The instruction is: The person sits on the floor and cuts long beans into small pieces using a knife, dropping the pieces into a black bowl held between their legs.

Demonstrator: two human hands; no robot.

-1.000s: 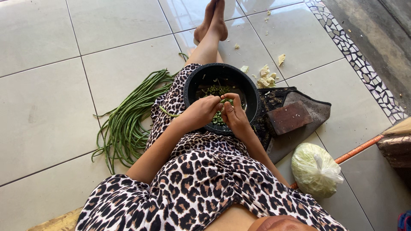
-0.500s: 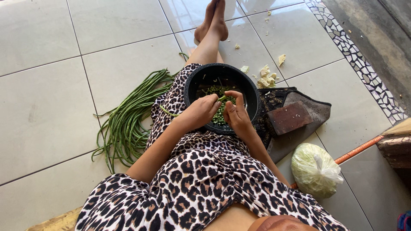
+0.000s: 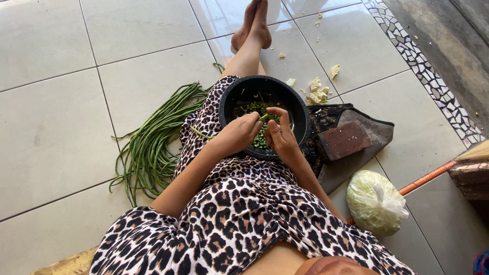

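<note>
The black bowl point(image 3: 265, 91) rests on the person's lap, its near rim hidden behind both hands. Over the bowl, the left hand point(image 3: 238, 134) and the right hand point(image 3: 281, 138) meet, each grip closed on an end of one green bean point(image 3: 264, 117); the pinching fingertips are too small to make out clearly. A trailing bean stem runs from under the left hand across the leopard-print dress point(image 3: 239, 214). Chopped bean pieces point(image 3: 254, 108) lie inside the bowl, partly covered by the hands. Left of the bowl, a heap of long beans point(image 3: 153, 142) sprawls on the pale tiled floor point(image 3: 56, 122). Right of the bowl sit a dark cloth point(image 3: 372, 135) bearing a brick point(image 3: 345, 140), and a bagged cabbage point(image 3: 374, 201). Beyond the bowl are pale scraps point(image 3: 318, 94) and the person's crossed feet, cut off at the top edge.
</note>
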